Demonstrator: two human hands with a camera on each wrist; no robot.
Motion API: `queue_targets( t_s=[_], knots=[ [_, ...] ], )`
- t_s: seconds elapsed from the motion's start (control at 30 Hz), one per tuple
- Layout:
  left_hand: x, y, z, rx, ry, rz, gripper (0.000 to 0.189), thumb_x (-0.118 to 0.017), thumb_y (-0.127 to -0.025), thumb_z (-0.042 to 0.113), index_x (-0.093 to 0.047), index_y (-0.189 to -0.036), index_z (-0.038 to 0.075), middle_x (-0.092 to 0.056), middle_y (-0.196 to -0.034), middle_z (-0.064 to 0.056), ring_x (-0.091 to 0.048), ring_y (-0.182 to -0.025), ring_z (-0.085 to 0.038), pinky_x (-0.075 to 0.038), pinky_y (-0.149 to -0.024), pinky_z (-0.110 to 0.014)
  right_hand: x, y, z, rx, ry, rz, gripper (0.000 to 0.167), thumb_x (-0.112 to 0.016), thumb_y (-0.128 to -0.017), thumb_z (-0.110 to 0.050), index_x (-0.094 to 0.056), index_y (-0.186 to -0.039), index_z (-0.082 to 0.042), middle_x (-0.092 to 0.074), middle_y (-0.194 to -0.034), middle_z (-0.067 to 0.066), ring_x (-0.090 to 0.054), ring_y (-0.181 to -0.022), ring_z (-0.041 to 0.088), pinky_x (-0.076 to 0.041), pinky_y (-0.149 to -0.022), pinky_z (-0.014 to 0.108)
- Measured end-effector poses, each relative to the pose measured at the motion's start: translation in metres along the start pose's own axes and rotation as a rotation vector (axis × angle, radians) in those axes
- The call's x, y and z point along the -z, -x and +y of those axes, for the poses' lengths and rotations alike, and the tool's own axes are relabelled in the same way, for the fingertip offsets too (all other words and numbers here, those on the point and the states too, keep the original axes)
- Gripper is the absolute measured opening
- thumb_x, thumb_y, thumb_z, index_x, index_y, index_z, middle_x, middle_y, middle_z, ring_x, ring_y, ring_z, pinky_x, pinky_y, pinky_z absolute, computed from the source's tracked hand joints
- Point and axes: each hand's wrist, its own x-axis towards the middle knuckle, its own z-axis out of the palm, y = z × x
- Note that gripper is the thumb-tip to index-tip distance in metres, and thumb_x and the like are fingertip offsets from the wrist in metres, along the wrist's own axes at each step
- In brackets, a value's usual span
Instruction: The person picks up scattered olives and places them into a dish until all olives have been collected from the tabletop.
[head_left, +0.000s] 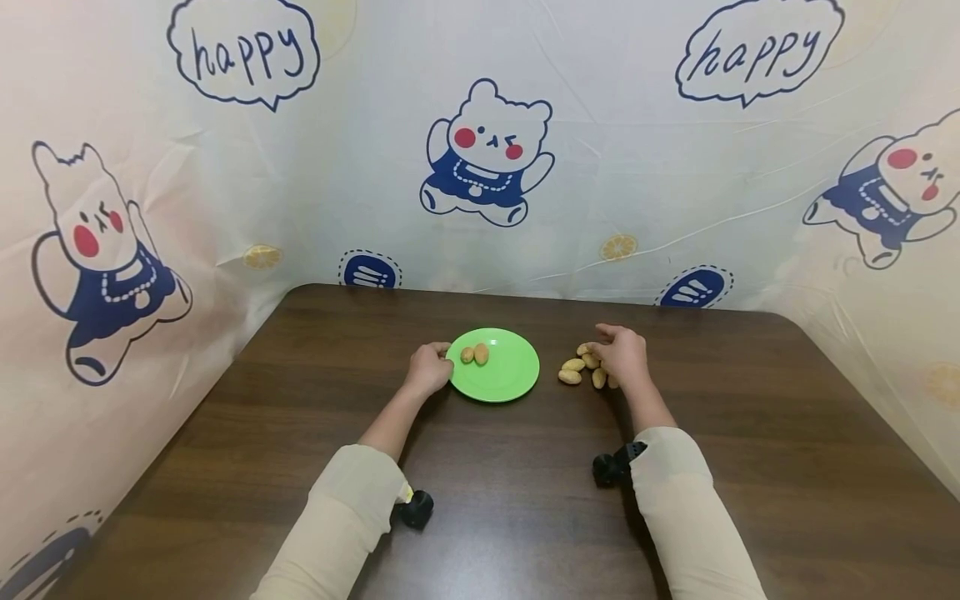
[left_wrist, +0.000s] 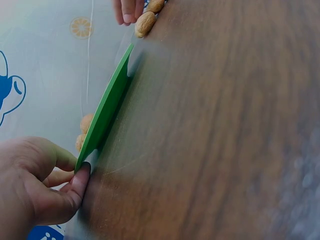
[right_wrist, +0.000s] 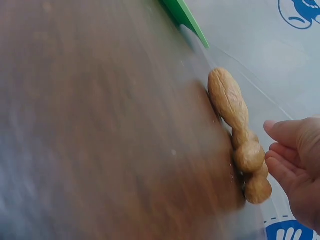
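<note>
A round green plate (head_left: 504,385) lies on the table, with two tan, wrinkled peanuts (head_left: 481,353) near its left side. My left hand (head_left: 430,368) pinches the plate's left rim; in the left wrist view the thumb (left_wrist: 81,176) is under the edge and the fingers are on top. Right of the plate is a small pile of peanuts (head_left: 570,377) in their shells. Over the pile's far right side reaches my right hand (head_left: 624,354), partly hiding it. In the right wrist view, the fingertips (right_wrist: 272,156) are right at a peanut (right_wrist: 249,157), with the thumb apart from them.
The brown wooden table (head_left: 510,483) has a printed cloth (head_left: 600,192) hanging behind and along both sides. Black wrist cameras (head_left: 611,469) sit at both sleeve cuffs, low over the tabletop. Plate and pile stand a short gap apart.
</note>
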Motion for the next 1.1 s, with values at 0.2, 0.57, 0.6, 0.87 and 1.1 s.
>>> queue_targets(
  t_s=[0.2, 0.57, 0.6, 0.87, 1.1],
  knots=[
    [0.0002, 0.0004, 0.0001, 0.008, -0.002, 0.000, 0.044, -0.042, -0.088, 0.000, -0.047, -0.132, -0.003, -0.052, -0.123, -0.018, -0.047, -0.107, -0.025, -0.042, -0.084, -0.037, 0.0040, 0.0003, 0.0029, -0.021, 0.059, -0.035, 0.047, -0.062, -0.088, -0.015, -0.051, -0.131, 0.001, -0.055, -0.122, 0.022, -0.051, -0.110, 0.036, -0.044, -0.087, 0.044],
    [-0.0004, -0.0007, -0.0022, -0.001, -0.004, 0.004, 0.045, -0.043, -0.087, 0.000, -0.048, -0.131, -0.004, -0.052, -0.123, -0.018, -0.046, -0.104, -0.024, -0.042, -0.083, -0.036, 0.0083, 0.0016, 0.0065, -0.071, 0.121, -0.092, 0.042, -0.060, -0.090, -0.019, -0.055, -0.127, 0.001, -0.058, -0.118, 0.021, -0.044, -0.115, 0.039, -0.041, -0.090, 0.044],
    [-0.0003, -0.0009, -0.0021, -0.002, -0.005, 0.004, 0.045, -0.043, -0.087, 0.000, -0.048, -0.132, -0.004, -0.052, -0.123, -0.018, -0.046, -0.104, -0.023, -0.042, -0.083, -0.036, 0.0088, 0.0021, 0.0063, -0.071, 0.119, -0.091, 0.041, -0.061, -0.090, -0.018, -0.056, -0.126, 0.002, -0.058, -0.118, 0.021, -0.045, -0.115, 0.039, -0.041, -0.090, 0.044],
    [-0.0002, -0.0014, -0.0022, 0.009, 0.000, 0.002, 0.045, -0.043, -0.087, 0.000, -0.047, -0.132, -0.003, -0.051, -0.125, -0.017, -0.046, -0.109, -0.024, -0.042, -0.085, -0.036, 0.0090, 0.0014, 0.0060, -0.073, 0.117, -0.095, 0.034, -0.060, -0.089, -0.013, -0.061, -0.120, 0.001, -0.060, -0.114, 0.021, -0.043, -0.114, 0.039, -0.041, -0.089, 0.044],
    [0.0007, -0.0001, -0.0013, 0.011, -0.004, 0.003, 0.045, -0.043, -0.087, 0.000, -0.048, -0.132, -0.003, -0.053, -0.123, -0.017, -0.047, -0.106, -0.024, -0.042, -0.083, -0.035, 0.0060, -0.0009, 0.0082, -0.083, 0.120, -0.117, 0.035, -0.059, -0.089, -0.013, -0.060, -0.122, -0.001, -0.056, -0.120, 0.023, -0.041, -0.115, 0.040, -0.044, -0.083, 0.042]
  ],
)
